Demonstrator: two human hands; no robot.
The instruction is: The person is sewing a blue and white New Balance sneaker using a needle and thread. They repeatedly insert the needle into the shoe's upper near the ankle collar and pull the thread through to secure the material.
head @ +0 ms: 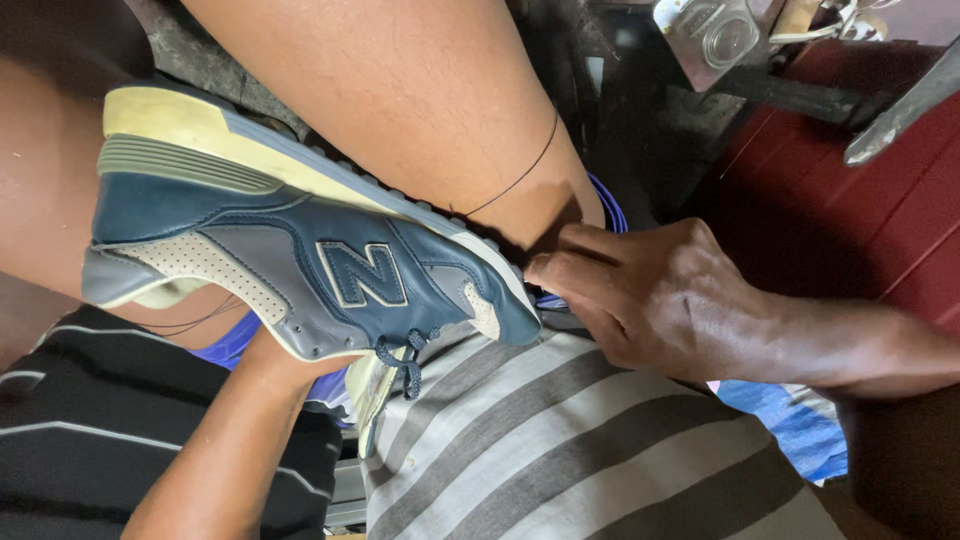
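**Shoe wedged against the leg, right hand pinching at the toe**

Landmark: the shoe (300, 250). Blue and grey sneaker, cream sole, lying on its side across the person's lap, sole edge pressed up against the bare leg (400, 90) above it. Heel points left, toe points right.

Right hand (650, 295) sits right at the toe end of the shoe, fingers (560, 270) bunched together in a pinch at the seam where sole meets upper. What sits between the fingertips is too small to tell. A thin dark thread (520, 175) runs from that spot up over the leg.

Left hand is under the shoe, hidden by it; only the forearm (230, 450) shows, coming up from below the shoe. Can't tell whether that hand is closed or loose.

Dark blue lace (405, 360) hangs off the lower side of the shoe. Grey striped cloth (560, 450) lies below the toe. Red boards (850, 220) are well off to the right of the shoe.
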